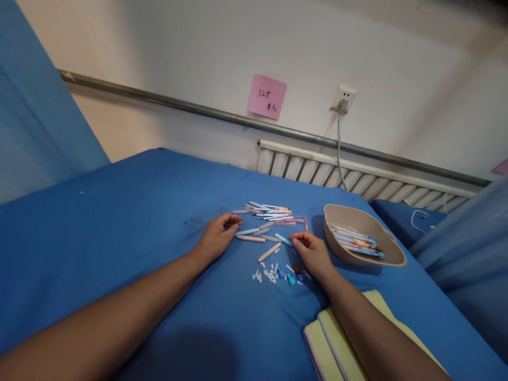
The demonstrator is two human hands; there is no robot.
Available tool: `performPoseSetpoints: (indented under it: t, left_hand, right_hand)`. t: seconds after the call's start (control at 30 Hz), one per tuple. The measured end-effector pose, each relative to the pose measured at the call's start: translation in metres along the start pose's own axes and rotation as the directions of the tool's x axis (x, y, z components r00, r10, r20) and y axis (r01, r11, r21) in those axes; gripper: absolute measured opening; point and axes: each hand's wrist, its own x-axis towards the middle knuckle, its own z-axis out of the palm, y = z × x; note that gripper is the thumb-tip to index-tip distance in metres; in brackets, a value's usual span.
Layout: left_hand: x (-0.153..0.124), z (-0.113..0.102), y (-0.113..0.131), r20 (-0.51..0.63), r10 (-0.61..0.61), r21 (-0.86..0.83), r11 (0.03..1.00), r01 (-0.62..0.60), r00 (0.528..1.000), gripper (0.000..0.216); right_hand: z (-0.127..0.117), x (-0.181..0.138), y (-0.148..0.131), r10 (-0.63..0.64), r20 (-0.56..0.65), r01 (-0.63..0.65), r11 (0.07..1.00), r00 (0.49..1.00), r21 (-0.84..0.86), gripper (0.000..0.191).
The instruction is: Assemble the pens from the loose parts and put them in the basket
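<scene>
My left hand (pixel 218 234) rests at the left end of the pen parts, its fingers curled together; what they hold, if anything, I cannot make out. Beside its fingertips lie a light blue pen barrel (pixel 248 232) and a peach pen barrel (pixel 252 238). On the right, the fingertips of my right hand (pixel 311 251) are pinched at the end of another light blue pen barrel (pixel 283 239). Another peach barrel (pixel 269 252) lies between the hands. White refills (pixel 275 215) are heaped behind them. Nearer me are small white pieces (pixel 271 275) and a teal cap-like piece (pixel 291 279).
A beige basket (pixel 333 214) with several pens (pixel 357 242) stands right of my right hand. A folded yellow towel (pixel 329 344) lies under my right forearm on the blue sheet (pixel 159 317). Behind are a radiator (pixel 293 165), a wall rail (pixel 190 107) and a plugged cord (pixel 339 148).
</scene>
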Motion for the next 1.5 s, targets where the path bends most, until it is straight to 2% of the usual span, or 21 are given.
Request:
performPoseSetpoints:
  t: [0.07,0.13,0.2,0.3,0.4,0.53,0.63,0.73,0.83,1.1,1.27,1.5]
  left_hand:
    - [-0.005,0.000,0.003,0.088,0.082,0.167,0.981,-0.095,0.993,0.031]
    - [-0.011,0.001,0.007,0.206,0.174,0.293,0.928,-0.230,0.963,0.032]
    - [-0.016,0.001,0.011,0.316,0.237,0.349,0.872,-0.344,0.919,0.032]
    - [-0.020,0.001,0.015,0.406,0.243,0.357,0.845,-0.397,0.881,0.031]
    - [-0.023,0.000,0.018,0.419,0.227,0.323,0.868,-0.378,0.879,0.026]
    - [-0.027,0.002,0.022,0.439,0.232,0.248,0.897,-0.365,0.868,0.014]
    - [-0.030,0.003,0.023,0.463,0.259,0.213,0.896,-0.391,0.847,0.010]
    - [-0.032,0.004,0.025,0.471,0.265,0.201,0.897,-0.395,0.841,0.011]
    - [-0.031,0.004,0.027,0.470,0.257,0.173,0.912,-0.373,0.845,0.014]
    - [-0.028,0.004,0.029,0.402,0.113,0.150,0.971,-0.187,0.909,0.025]
    - [-0.028,0.004,0.032,0.397,0.094,0.130,0.979,-0.157,0.913,0.023]
    - [-0.031,0.004,0.033,0.408,0.094,0.123,0.980,-0.157,0.908,0.023]
  right_hand:
    - [0.001,-0.001,0.000,0.011,0.004,-0.011,1.000,1.000,-0.007,0.023]
    - [0.002,-0.002,-0.002,0.009,0.021,-0.009,1.000,1.000,-0.010,0.022]
    - [0.004,-0.005,-0.004,0.030,0.058,-0.030,1.000,0.998,-0.002,0.021]
    - [0.005,-0.007,-0.005,0.093,0.133,-0.095,0.995,0.987,0.008,0.021]
    - [0.006,-0.008,-0.004,0.059,0.170,-0.053,0.998,0.984,-0.041,0.018]
    - [0.004,-0.011,-0.011,-0.164,0.194,0.205,0.955,0.967,-0.213,0.015]
    - [0.003,-0.016,-0.024,-0.342,0.313,0.434,0.850,0.886,-0.299,0.023]
    - [0.004,-0.022,-0.033,-0.367,0.460,0.545,0.762,0.808,-0.351,0.035]
    - [0.006,-0.024,-0.036,-0.328,0.520,0.557,0.738,0.789,-0.380,0.038]
    - [0.007,-0.023,-0.033,-0.299,0.466,0.518,0.719,0.833,-0.464,0.034]
    - [0.007,-0.023,-0.036,-0.267,0.452,0.492,0.706,0.851,-0.510,0.031]
    - [0.007,-0.023,-0.033,-0.257,0.418,0.459,0.727,0.871,-0.511,0.013]
